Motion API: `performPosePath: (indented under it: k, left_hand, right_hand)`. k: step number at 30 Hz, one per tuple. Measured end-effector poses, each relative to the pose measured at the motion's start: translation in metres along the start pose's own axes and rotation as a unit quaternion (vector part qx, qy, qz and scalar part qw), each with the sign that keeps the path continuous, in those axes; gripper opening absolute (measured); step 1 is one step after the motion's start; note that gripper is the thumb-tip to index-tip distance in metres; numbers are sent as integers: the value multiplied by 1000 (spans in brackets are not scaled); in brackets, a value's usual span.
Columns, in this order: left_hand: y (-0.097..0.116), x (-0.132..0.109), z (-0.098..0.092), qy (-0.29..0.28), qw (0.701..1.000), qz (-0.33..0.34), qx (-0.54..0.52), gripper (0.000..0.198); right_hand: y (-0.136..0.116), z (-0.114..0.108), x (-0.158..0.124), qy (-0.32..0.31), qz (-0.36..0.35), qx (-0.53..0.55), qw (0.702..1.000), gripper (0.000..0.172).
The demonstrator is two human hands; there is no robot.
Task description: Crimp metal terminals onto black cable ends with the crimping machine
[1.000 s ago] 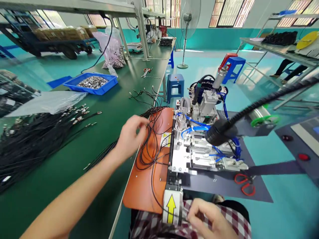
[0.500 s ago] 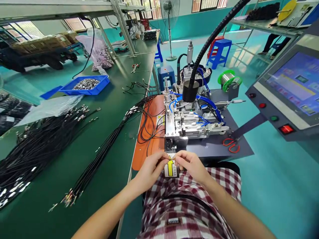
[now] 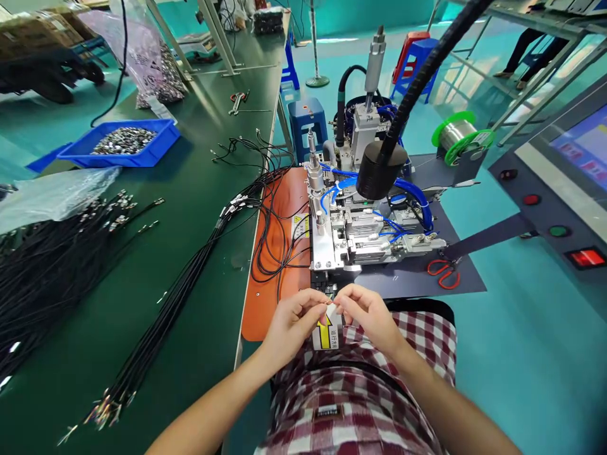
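My left hand (image 3: 296,322) and my right hand (image 3: 368,316) meet fingertip to fingertip in front of the machine (image 3: 365,221). Both are closed in a pinch, and what lies between the fingertips is too small to make out. Just beneath them is a white label with a yellow arrow (image 3: 325,335), partly covered by the fingers. Thin black cables (image 3: 272,265) loop over the orange plate (image 3: 258,309) on the left, and one strand runs down towards my left hand. A bundle of black cables (image 3: 190,268) lies along the green table.
On the green table (image 3: 208,354) are a blue tray (image 3: 156,145) of small metal parts, a larger cable pile (image 3: 61,272) and a tool with red handles (image 3: 237,101). Red-handled scissors (image 3: 443,273), a wire spool (image 3: 458,136) and a control panel (image 3: 559,196) stand right.
The view has tipped downward and come closer to the machine. Both hands stay pinched together over the arrow label, with only slight finger movement.
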State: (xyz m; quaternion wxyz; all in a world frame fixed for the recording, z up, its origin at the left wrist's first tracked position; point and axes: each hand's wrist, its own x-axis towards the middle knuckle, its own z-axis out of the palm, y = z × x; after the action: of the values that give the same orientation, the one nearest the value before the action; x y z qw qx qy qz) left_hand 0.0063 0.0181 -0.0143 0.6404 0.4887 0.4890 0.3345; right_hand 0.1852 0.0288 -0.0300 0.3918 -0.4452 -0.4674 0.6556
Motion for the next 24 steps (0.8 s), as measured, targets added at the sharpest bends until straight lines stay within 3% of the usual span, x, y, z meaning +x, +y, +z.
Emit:
performPosePath:
  k: [12, 18, 24]
  left_hand:
    - [-2, 9, 1, 12, 998, -25, -60, 24]
    - [3, 9, 5, 41, 991, -71, -105, 26]
    - [0, 9, 5, 62, 986, -98, -118, 29]
  right_hand:
    - [18, 18, 1, 42, -23, -31, 998, 16]
    - [18, 16, 0, 48, -62, -95, 992, 14]
    - [14, 13, 0, 42, -48, -133, 989, 16]
